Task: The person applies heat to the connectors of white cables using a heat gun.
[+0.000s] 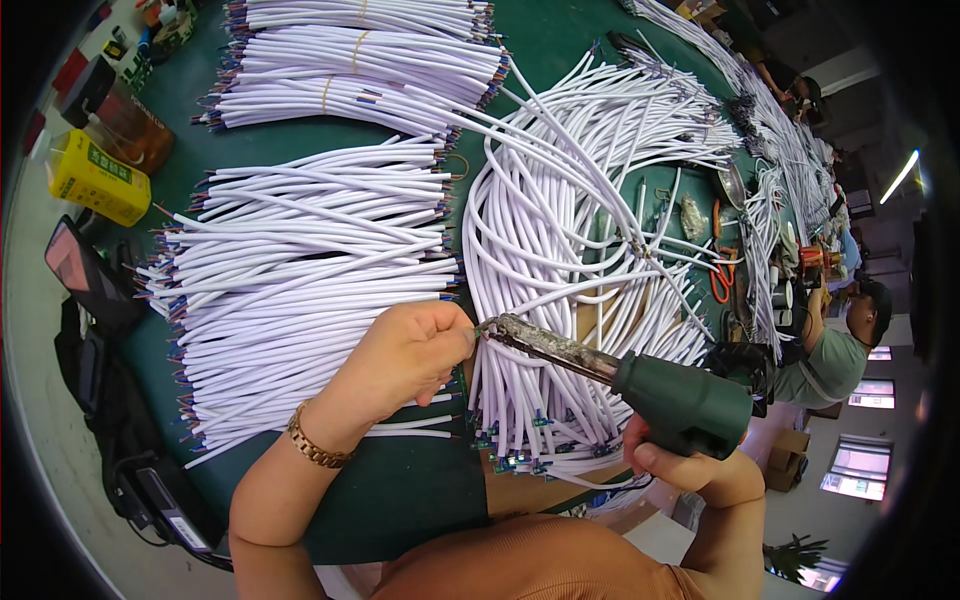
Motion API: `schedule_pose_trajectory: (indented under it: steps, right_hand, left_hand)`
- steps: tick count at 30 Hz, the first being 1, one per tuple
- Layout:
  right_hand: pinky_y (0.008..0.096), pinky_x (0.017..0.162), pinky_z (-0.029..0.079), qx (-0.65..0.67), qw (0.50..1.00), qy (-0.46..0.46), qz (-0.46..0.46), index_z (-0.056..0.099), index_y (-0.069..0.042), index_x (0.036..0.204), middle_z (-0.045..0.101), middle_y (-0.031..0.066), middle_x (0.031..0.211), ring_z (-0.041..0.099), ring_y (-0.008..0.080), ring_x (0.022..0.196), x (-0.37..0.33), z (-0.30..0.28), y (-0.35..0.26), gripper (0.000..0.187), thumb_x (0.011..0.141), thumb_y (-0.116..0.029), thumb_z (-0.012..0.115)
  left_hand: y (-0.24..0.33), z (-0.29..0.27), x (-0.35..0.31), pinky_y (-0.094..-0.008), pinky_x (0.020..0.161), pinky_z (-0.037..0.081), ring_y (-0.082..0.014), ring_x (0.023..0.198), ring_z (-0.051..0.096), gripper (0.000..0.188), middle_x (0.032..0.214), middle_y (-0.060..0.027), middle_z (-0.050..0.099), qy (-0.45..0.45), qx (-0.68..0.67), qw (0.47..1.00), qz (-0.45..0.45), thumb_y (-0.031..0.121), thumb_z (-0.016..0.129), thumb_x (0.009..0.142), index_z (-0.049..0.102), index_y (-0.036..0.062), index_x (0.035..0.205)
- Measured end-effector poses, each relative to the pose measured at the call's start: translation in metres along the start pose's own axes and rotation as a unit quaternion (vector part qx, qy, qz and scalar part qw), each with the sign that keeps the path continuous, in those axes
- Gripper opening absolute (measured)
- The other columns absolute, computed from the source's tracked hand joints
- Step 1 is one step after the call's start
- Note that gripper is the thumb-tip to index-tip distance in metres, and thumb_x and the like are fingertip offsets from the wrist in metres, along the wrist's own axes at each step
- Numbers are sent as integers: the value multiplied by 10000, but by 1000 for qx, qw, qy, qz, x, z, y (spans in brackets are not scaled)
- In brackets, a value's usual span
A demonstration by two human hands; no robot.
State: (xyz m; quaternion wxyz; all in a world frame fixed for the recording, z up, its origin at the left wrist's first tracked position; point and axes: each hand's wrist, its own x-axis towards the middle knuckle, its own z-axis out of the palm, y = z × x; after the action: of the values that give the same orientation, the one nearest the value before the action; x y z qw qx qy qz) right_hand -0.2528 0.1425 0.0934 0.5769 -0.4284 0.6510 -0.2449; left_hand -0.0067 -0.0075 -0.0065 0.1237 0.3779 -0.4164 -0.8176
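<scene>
My right hand (690, 462) grips the handle of a green soldering gun (685, 405). Its scorched metal barrel (560, 347) points left, and the tip reaches my left fingertips. Thumb and forefinger of my left hand (415, 350) are pinched together beside that tip. Whatever small piece they hold is too small to make out. A wristwatch (318, 440) is on my left wrist. Under the left hand lies a wide layer of white cables (300, 300) with coloured wire ends. Right of it, beneath the barrel, spreads a tangled heap of longer white cables (530, 215).
Tied cable bundles (350, 55) lie at the far side of the green table (370, 500). A yellow bottle (100, 175), a brown jar (125, 120) and a phone (85, 265) line the left edge. Orange-handled scissors (722, 270) lie right. A co-worker (835, 345) sits beyond, at the right.
</scene>
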Motion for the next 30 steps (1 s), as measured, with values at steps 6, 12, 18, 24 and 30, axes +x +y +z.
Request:
schedule_pose_trajectory:
  steps: [6, 12, 18, 24, 30]
  right_hand:
    - [272, 564, 463, -80, 993, -24, -81, 486, -13, 1215, 605, 65, 740, 562, 129, 643, 5, -4, -17, 547, 703, -78, 665]
    - [265, 545, 457, -164, 978, -53, -115, 537, 10, 1167, 608, 63, 740, 557, 123, 608, 9, -7, -24, 491, 697, -53, 668]
    - [268, 539, 445, -191, 975, -37, -112, 565, -1, 1130, 605, 64, 734, 556, 122, 605, 10, -5, -31, 465, 681, -48, 676]
    - [266, 550, 446, -356, 893, -38, -274, 528, -22, 1182, 592, 69, 721, 565, 135, 629, -3, -16, -7, 532, 681, -113, 682]
    - [264, 529, 432, 58, 993, 100, 19, 469, -18, 1066, 562, 80, 746, 534, 149, 597, -14, 3, -11, 538, 680, -282, 735]
  left_hand:
    - [0, 2, 1, -193, 375, 309, -38, 407, 388, 163, 565, 13, 462, 4, 7, 1000, -1, 146, 503, 839, 552, 29, 737]
    - [2, 2, -1, -200, 378, 314, -43, 406, 390, 158, 549, 17, 452, 7, 6, 1000, 1, 130, 496, 832, 550, 22, 730]
    - [0, 0, 1, -206, 379, 314, -50, 396, 394, 157, 528, 19, 450, -4, -6, 1000, 0, 129, 495, 830, 551, 18, 735]
    - [7, 2, 2, -205, 378, 311, -56, 387, 397, 149, 525, 12, 457, -7, 8, 1000, -6, 128, 500, 827, 552, 14, 747]
    - [5, 1, 4, -211, 377, 322, -62, 389, 407, 147, 522, 12, 453, -15, -1, 1000, -7, 124, 511, 825, 549, 5, 750]
